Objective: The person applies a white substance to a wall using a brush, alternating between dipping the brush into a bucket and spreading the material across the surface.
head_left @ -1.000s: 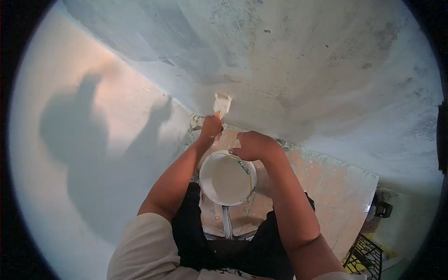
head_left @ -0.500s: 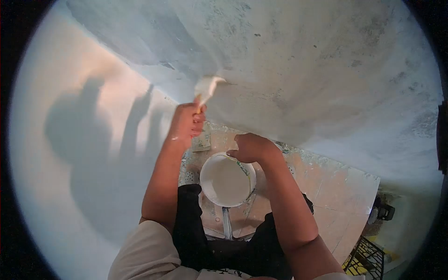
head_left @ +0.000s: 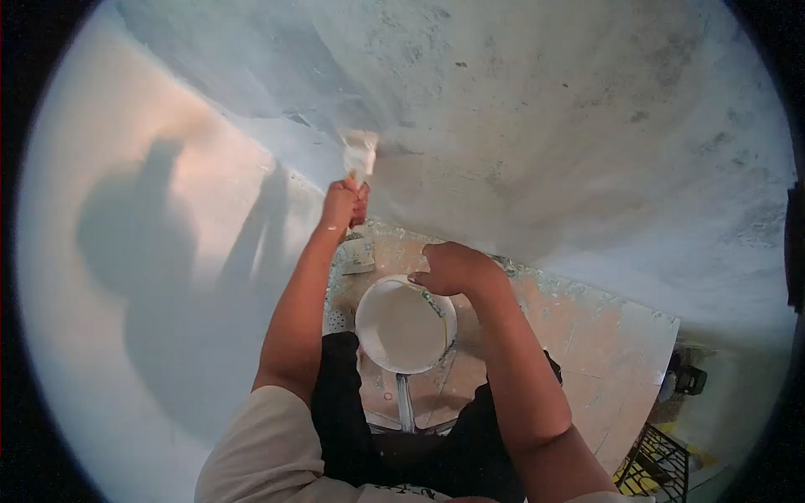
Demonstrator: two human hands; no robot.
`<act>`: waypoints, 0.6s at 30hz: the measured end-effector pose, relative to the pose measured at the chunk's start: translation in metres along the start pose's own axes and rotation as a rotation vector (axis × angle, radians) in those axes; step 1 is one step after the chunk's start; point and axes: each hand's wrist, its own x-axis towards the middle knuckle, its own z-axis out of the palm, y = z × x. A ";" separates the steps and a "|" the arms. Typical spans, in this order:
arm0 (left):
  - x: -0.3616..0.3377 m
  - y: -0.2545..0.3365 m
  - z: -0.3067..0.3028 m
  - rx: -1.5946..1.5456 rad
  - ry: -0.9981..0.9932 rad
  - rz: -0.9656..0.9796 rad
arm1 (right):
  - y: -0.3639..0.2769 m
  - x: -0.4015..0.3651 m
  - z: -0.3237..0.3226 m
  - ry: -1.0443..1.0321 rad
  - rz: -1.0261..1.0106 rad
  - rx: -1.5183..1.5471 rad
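Note:
My left hand (head_left: 345, 204) is closed around the handle of a flat, white-coated paintbrush (head_left: 360, 152). The brush's wide end meets the grey, white-smeared wall (head_left: 503, 109), close to the corner with the white wall. Below stands a white bucket (head_left: 359, 335) partly filled with smooth, pale liquid. My right hand (head_left: 459, 267) grips the far rim of this bucket, its thumb at the inner edge; the other fingers are partly hidden. A greenish streak marks the bucket's inner right side.
The white wall (head_left: 159, 335) on the left carries my shadow. Splashes cover the tiled floor (head_left: 579, 352). A small flat piece (head_left: 359, 255) lies beyond the bucket. Between my dark-clothed legs is a metal bar (head_left: 405, 402). A black metal frame (head_left: 658, 461) stands at lower right.
My left hand and the paintbrush have shifted slightly left along the wall, and the brush now points more upright. My right hand stays at the bucket rim.

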 end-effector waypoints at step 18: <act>-0.096 0.063 0.056 0.251 0.405 0.285 | -0.011 0.013 0.006 -0.031 0.007 -0.036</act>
